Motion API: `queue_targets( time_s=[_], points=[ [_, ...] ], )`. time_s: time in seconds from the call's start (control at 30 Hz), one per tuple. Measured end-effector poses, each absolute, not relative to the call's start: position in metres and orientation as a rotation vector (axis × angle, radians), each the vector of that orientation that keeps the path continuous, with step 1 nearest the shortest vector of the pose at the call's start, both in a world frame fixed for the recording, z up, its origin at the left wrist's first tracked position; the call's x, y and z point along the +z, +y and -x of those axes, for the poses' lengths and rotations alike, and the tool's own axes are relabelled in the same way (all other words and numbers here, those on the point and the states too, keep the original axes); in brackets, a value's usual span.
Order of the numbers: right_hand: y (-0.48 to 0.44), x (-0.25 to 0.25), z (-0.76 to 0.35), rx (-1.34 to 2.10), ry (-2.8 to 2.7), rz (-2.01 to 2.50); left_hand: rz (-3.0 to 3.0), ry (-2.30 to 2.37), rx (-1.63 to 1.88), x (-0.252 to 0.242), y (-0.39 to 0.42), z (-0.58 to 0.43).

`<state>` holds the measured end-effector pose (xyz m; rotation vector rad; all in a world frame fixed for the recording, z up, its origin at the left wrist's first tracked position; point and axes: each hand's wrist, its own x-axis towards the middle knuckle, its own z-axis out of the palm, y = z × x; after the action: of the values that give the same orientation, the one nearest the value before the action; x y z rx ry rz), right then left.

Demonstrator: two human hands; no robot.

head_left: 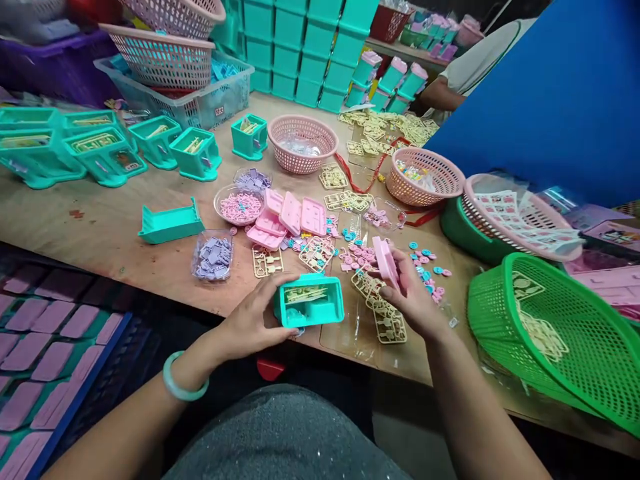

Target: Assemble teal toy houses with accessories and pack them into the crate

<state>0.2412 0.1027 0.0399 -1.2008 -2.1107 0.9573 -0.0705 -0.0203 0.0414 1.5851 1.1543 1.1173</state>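
Note:
My left hand [260, 313] grips a teal plastic box [320, 312] by its left side, near the table's front edge. The box is open at the top, and cream plastic parts [304, 293] lie inside it. In my right hand [413, 293] is a pink plastic lid [385, 261], held up on edge to the right of the box. Several more pink lids [290, 215] lie in a pile beyond the box. Beneath my right hand, cream part frames [389, 325] rest on the table. Small pink and blue round pieces [361, 255] are scattered close by.
Pink baskets [303, 143] stand farther back, and a green basket [550, 340] sits at the right. Filled teal boxes [195, 152] line the left, before stacked teal boxes [290, 40]. A tub of lilac pieces [213, 257] is near the front. A co-worker's arm [443, 93] shows behind.

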Motion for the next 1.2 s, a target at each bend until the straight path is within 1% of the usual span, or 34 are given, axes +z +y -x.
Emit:
queue_targets(
  time_s=[0.13,0.3,0.6,0.8,0.93,1.03,1.1,1.2],
  points=[
    [0.107,0.044,-0.238,1.085,-2.002,1.232,-1.739,1.099,1.132,0.039,-0.018,0.071],
    [0.107,0.043,-0.23,1.077,-2.005,1.253,-1.661,1.293,1.091,0.034,-0.008,0.078],
    [0.097,0.04,-0.228,1.134,-2.002,1.216,-1.831,1.69,1.041,0.041,-0.014,0.059],
    [0.086,0.035,-0.22,1.246,-2.014,1.23,-2.12,1.695,1.062,0.036,-0.016,0.054],
    [0.087,0.036,-0.216,1.262,-2.033,1.254,-2.276,1.676,1.059,0.036,-0.016,0.056],
    [0.089,0.038,-0.212,1.213,-2.086,1.228,-2.287,1.617,1.081,0.035,-0.016,0.058],
    [0.089,0.042,-0.208,1.105,-2.165,1.171,-2.211,1.55,1.132,0.035,-0.016,0.061],
    [0.087,0.052,-0.194,0.851,-2.359,1.023,-1.796,1.519,1.254,0.032,-0.017,0.064]
  ],
)
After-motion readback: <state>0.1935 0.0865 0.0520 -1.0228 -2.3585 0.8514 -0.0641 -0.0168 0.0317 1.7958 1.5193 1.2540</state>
